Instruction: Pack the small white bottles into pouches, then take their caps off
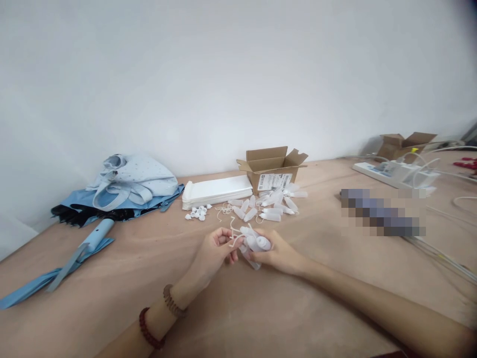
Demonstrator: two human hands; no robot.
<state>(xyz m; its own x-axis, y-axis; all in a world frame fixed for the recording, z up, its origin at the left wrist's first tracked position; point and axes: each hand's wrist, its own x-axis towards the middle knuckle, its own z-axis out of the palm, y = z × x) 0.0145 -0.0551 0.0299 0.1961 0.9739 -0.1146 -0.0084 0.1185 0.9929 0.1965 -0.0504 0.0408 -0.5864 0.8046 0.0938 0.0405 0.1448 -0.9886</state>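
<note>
An open brown cardboard box with a white printed label (271, 174) stands against the pale wall (204, 74) on the brownish counter (316, 308). In front of the box, nearer the wearer, the right hand (278, 251) has its grip closed around a bunch of translucent white plastic bottles (254, 242). The left hand (215, 247) is just to the left of the bunch, thumb and fingers bent close to it; whether its grip is pinched on the thin white strings (236, 230) sticking out there, I cannot tell. A brown beaded bracelet (174, 301) and a dark red one (150, 328) circle the left wrist.

Close before the box lies a loose heap of similar translucent bottles (272, 211). Left of the box, a stack of flat white packets (219, 191) lies just beside it, with small white plastic caps (197, 214) in front of the stack. Farther left of the box, a pale blue dotted fabric bag (137, 179) rests on a blue umbrella with a black underside (72, 201). Well to the right of the box are a white power strip with plugs (387, 174), a pixelated object (380, 211) and a smaller brown carton (391, 145).
</note>
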